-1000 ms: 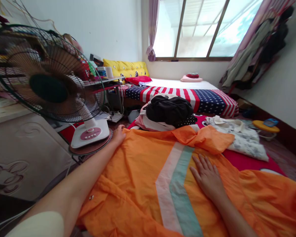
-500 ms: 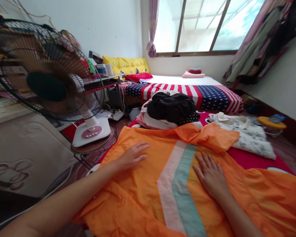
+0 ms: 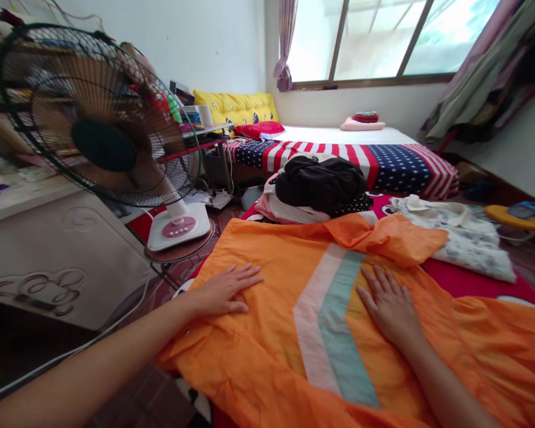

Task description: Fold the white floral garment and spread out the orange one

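An orange jacket [image 3: 271,309] with pink and teal chevron stripes lies spread over a red cover in front of me. My left hand [image 3: 227,289] rests flat on its left part, fingers apart, holding nothing. Just right of the teal stripe, my right hand [image 3: 390,303] also presses flat on the cloth with its fingers stretched out. The hood [image 3: 387,236] is at the jacket's far end, and one sleeve reaches off to the right.
Beyond the jacket sits a heap of clothes topped by a black garment [image 3: 321,184]. A folded white patterned shirt [image 3: 463,238] lies to its right. An electric fan [image 3: 104,145] stands on a stool at the left. Farther back is a bed with a star-and-stripe cover [image 3: 396,166].
My left hand has slid left over the jacket and now lies flatter, fingers more spread. My right hand stays flat near the teal stripe. The view has shifted slightly.
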`<state>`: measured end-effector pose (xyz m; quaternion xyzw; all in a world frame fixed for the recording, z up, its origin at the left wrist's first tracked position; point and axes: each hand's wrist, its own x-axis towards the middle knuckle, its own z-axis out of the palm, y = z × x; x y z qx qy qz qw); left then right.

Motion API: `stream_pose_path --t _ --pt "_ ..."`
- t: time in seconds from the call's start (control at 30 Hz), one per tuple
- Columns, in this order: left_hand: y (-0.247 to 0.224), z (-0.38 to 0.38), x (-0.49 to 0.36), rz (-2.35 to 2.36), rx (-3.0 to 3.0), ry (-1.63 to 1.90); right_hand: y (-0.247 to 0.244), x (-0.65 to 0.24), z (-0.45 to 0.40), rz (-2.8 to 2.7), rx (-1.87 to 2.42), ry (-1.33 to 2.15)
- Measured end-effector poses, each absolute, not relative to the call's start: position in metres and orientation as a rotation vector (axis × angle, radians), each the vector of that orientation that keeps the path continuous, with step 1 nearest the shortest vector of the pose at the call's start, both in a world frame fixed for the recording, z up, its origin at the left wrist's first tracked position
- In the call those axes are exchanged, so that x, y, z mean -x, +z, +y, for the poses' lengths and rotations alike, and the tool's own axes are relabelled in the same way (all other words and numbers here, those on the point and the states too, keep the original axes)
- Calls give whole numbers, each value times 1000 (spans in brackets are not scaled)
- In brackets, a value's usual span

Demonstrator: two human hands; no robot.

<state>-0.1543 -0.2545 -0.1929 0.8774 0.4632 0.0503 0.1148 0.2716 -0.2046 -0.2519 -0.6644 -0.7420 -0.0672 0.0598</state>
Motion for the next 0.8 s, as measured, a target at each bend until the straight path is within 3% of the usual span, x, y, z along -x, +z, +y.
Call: stream_pose_path --t 0.1,0.2,0.33,0.57,0.8 --pt "-195 -257 163 1586 -2502 65 -251 -271 -205 -2236 2023 -167" --pt "-190 -257 169 1782 -2473 242 -248 -269 -204 -2227 2020 -100" --pt "-173 -282 140 1387 -2331 419 -231 -271 -205 -2241 2003 140" --pt "-181 -341 96 1119 -2260 168 -162 -308 -266 -1984 1524 1077" --pt "-201 -345 95 1128 -2314 132 -137 -348 -386 -1729 1744 1110"
